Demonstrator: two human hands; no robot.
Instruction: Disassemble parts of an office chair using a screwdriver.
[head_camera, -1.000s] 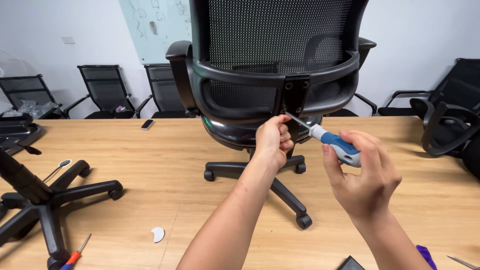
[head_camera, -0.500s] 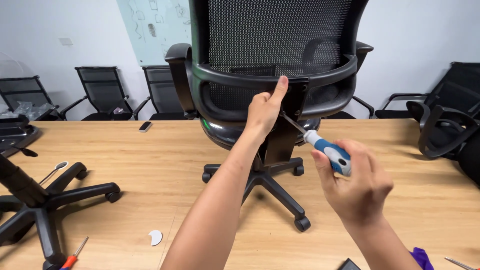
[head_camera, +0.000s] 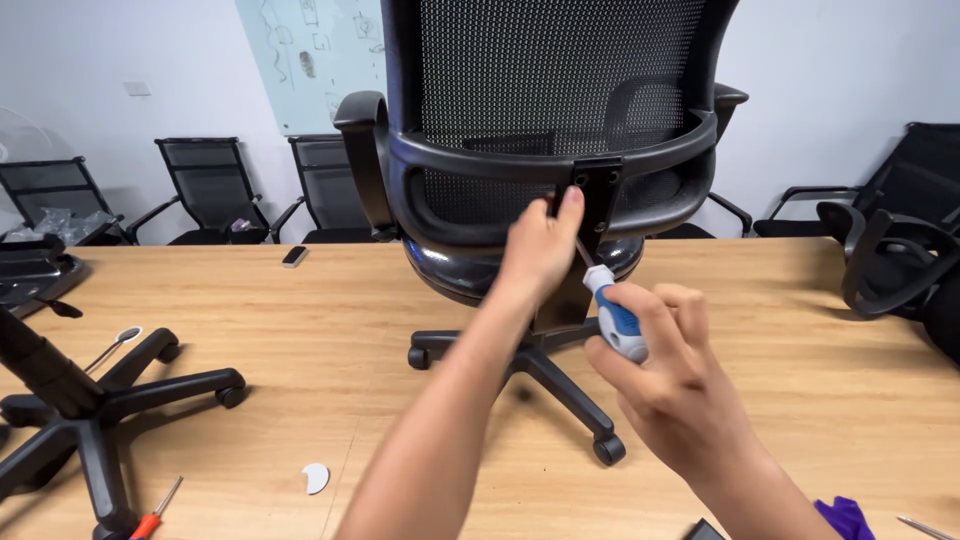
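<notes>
- Standing at the centre of the frame on the wooden surface (head_camera: 250, 330): a black mesh-backed office chair (head_camera: 560, 120), its wheeled base (head_camera: 520, 365) resting on the wood.
- Reaching up from the lower middle of the frame: the left hand (head_camera: 540, 250), fingers (head_camera: 570, 205) pressed together and extended, fingertips touching the black bracket (head_camera: 598, 190) at the back of the chair, just beside the screwdriver's shaft.
- Gripping from the lower right of centre: the right hand (head_camera: 670, 385), fingers curled tight around the blue-and-white handle of a screwdriver (head_camera: 610, 310).
- Slanting up and to the left from that handle: the thin metal shaft, its tip hidden behind the left hand, so impossible to tell whether meeting a screw.
- Lying at the left of the frame: a second, detached black chair base (head_camera: 110, 400) with castors, and a small round mirror-like tool (head_camera: 120, 340) just beside it.
- Lying at the lower left: a red-handled screwdriver (head_camera: 150, 520); a little to its right, a small white half-round piece (head_camera: 316, 477).
- Lying at upper left of centre on the wood: a small dark phone-like object (head_camera: 294, 256).
- Showing at the lower right corner: a scrap of purple material (head_camera: 845, 515).
- Lining the wall across the background: several more black chairs (head_camera: 200, 190), with another at the right edge (head_camera: 890, 250).
</notes>
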